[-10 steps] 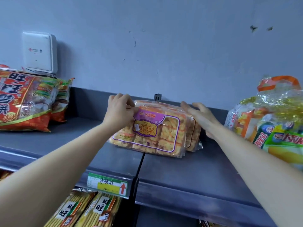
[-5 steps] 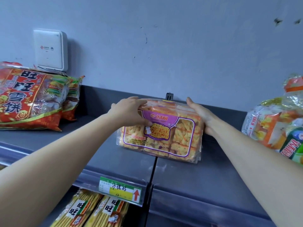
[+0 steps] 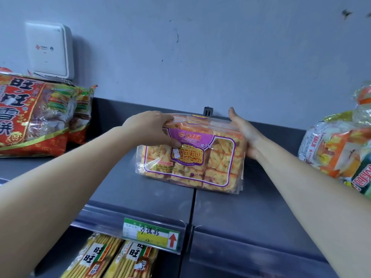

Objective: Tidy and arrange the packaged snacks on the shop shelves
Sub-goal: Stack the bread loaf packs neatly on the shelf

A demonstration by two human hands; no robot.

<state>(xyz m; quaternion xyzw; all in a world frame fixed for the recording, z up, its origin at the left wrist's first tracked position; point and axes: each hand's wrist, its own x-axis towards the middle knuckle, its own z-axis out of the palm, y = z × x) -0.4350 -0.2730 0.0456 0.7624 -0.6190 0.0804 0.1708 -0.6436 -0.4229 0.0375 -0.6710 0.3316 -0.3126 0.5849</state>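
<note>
Nearest, low in frame: stick packs [image 3: 112,257] on the lower shelf, under a green/yellow price tag [image 3: 151,235] clipped to the front rail. Above that is the grey top shelf [image 3: 120,187], w/ both forearms reaching in over it.

Mid-shelf: snack pack [image 3: 190,157], clear wrap w/ purple label and orange-yellow pieces. Its bottom edge sits on the shelf across the seam between two panels, face tipped up toward the cam. Looks like a 2nd pack right behind it, can't confirm.

Left hand [image 3: 152,129] grips the top-left corner, fingers [image 3: 167,117] curled over the top edge, thumb pressed on the front. Right hand [image 3: 244,133] lies flat against the pack's right end, fingers [image 3: 233,117] straight and together, not wrapped round.

Further out: red bags [image 3: 34,117] well apart at left, mixed bags [image 3: 339,153] well apart at right. White box [image 3: 50,51] on the wall [image 3: 220,57] behind the red bags.

Progress, my read: mid-task. This pack is being squared up, not yet let go. Big bare gaps on both sides, so spacing and facing of the side bags prob left to do. Lower shelf looks orderly, only partly visible.
</note>
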